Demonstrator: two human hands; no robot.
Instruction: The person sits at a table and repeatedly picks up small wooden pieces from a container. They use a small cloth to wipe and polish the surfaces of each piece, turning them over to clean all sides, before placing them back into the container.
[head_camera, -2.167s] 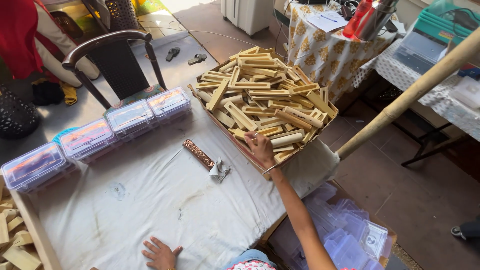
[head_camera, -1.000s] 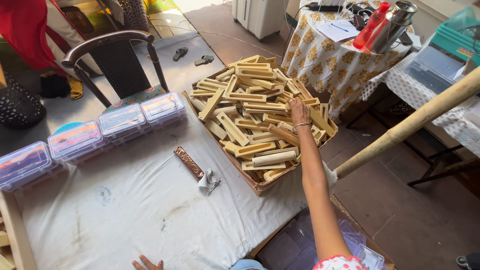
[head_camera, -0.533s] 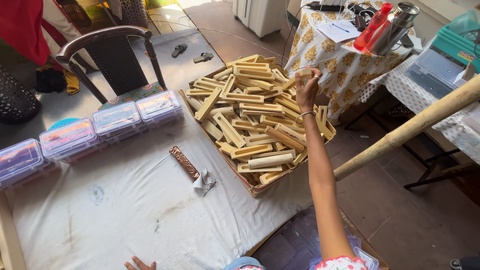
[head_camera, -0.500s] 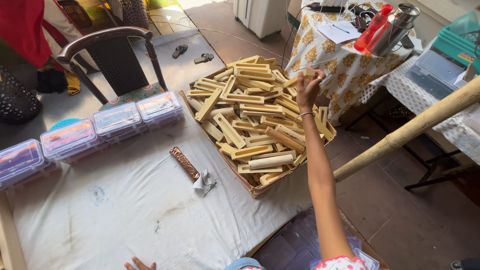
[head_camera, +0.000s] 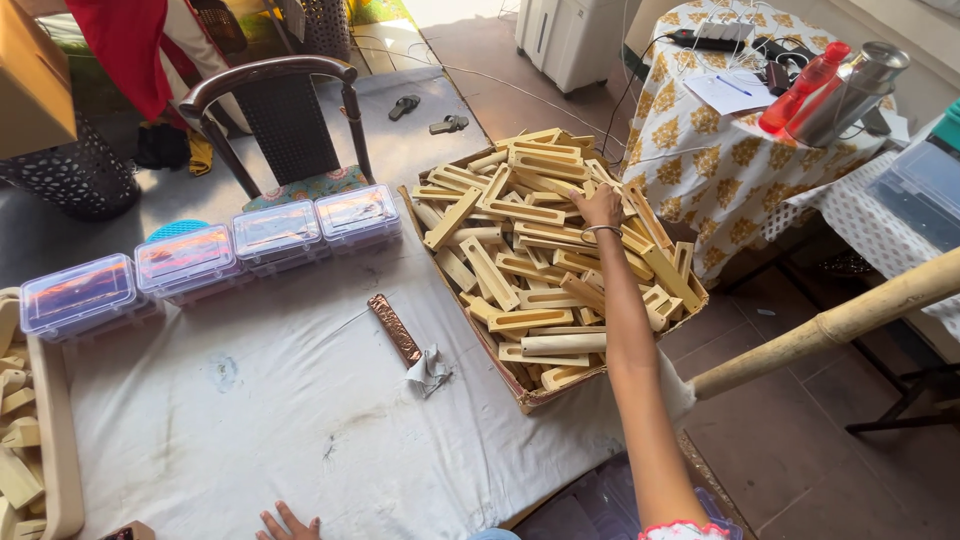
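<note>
Over cardboard box (head_camera: 520, 395) at table's right edge: right hand (head_camera: 600, 205) reaches far side of heaped wooden blocks (head_camera: 520, 265), fingers curled down on pile; whether clamped on a block, cannot tell. Left hand (head_camera: 288, 524) flat on white cloth (head_camera: 270, 420), fingers spread, holding nothing. Brown bar (head_camera: 393, 329) lies mid-cloth near box; clear lidded boxes (head_camera: 215, 260) row along far edge.

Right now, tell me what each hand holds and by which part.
Right hand reaches onto the wooden pieces in the cardboard box; whether it grips one cannot be told. Left hand holds nothing, flat on the white cloth.
</note>
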